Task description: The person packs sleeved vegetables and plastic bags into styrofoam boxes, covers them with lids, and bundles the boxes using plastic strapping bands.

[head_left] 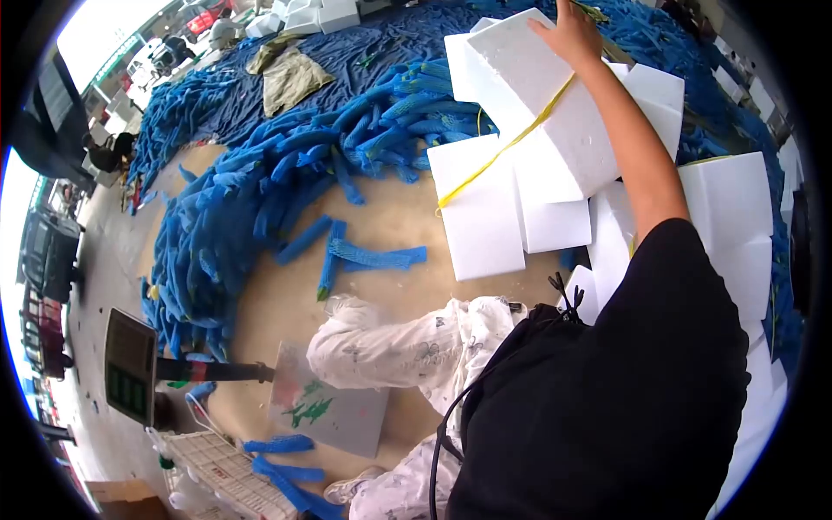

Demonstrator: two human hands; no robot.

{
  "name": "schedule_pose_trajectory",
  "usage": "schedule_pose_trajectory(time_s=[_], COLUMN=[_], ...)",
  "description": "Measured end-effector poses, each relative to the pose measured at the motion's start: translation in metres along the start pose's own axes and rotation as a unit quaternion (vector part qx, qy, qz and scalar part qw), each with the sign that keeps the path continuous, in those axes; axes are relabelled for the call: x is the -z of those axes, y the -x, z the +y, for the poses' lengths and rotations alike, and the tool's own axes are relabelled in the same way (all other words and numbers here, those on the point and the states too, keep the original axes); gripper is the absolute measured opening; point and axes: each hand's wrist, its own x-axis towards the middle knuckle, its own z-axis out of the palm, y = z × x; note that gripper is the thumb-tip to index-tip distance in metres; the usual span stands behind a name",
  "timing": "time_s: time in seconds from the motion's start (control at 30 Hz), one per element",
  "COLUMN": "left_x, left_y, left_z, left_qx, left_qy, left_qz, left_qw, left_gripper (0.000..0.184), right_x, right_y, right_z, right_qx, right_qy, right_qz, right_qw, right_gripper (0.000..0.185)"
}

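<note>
My right hand (572, 39) reaches up and grips the top edge of a white foam box (520, 65), its thumb on the box's face and the other fingers partly cut off by the frame. A yellow strap (511, 147) runs across this box and the pieces beside it. More white foam boxes (728, 199) stack up close to my body under the arm. A bit of yellow-green stuff (594, 12) shows beside the hand, too small to name. My left hand is outside the picture.
Long items in blue foam netting (208, 234) heap around the tan floor (390, 208), some loose near my feet. A scale (130, 364) with a grey platform (347, 416) stands by my legs. A plastic crate (225, 468), dark tarp (373, 35) and sack (290, 78) lie nearby.
</note>
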Motion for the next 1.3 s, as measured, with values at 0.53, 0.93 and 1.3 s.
schedule_pose_trajectory(time_s=[0.53,0.93,1.3], left_x=[-0.232,-0.164,-0.190], left_y=[0.093,-0.034,0.078], left_z=[0.485,0.519,0.407], left_qx=[-0.181,-0.194,-0.213], left_qy=[0.343,0.624,0.182], left_qz=[-0.689,-0.367,-0.688], left_qw=[0.612,0.662,0.670], left_gripper=[0.040,0.007,0.028], right_x=[0.045,0.087,0.126], right_y=[0.141,-0.023,0.095], right_z=[0.113,0.072,0.042], right_qx=[0.072,0.095,0.174], right_qy=[-0.371,-0.428,-0.330], right_qz=[-0.303,-0.144,-0.548], right_qw=[0.875,0.887,0.749], right_gripper=[0.029,0.023,0.019])
